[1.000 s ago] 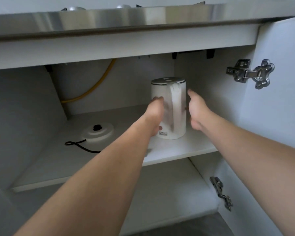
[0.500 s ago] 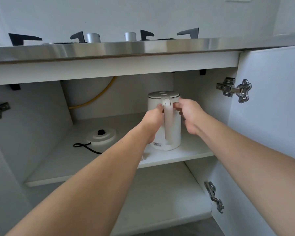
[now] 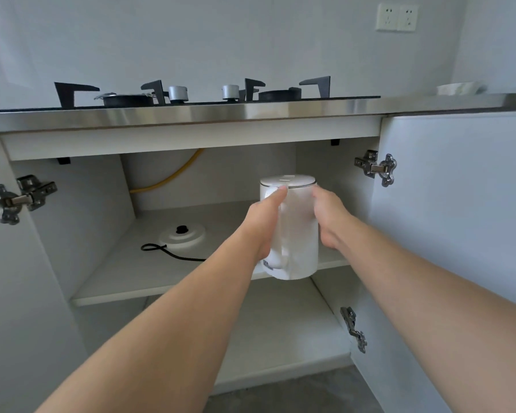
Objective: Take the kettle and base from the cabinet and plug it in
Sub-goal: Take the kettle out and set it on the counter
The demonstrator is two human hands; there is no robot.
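Observation:
A white electric kettle (image 3: 298, 234) hangs just above the front edge of the cabinet's upper shelf (image 3: 125, 281), held between both hands. My left hand (image 3: 264, 225) presses its left side and my right hand (image 3: 329, 219) grips its right side. The round white base (image 3: 183, 238) with a black centre connector lies on the same shelf to the left. Its black cord (image 3: 167, 251) loops in front of it and disappears behind my left forearm. A double wall socket (image 3: 396, 17) sits high on the wall at the upper right.
Both cabinet doors stand open, the right door (image 3: 459, 219) close beside my right arm. Above runs a steel countertop edge (image 3: 251, 113) with a gas hob (image 3: 191, 95). A yellow hose (image 3: 173, 177) curves along the cabinet's back wall. A lower shelf (image 3: 280, 332) lies beneath.
The kettle has come off the shelf and forward toward the cabinet's front edge, with both hands closed on its sides. The view has pulled back and up, revealing the hob and wall socket.

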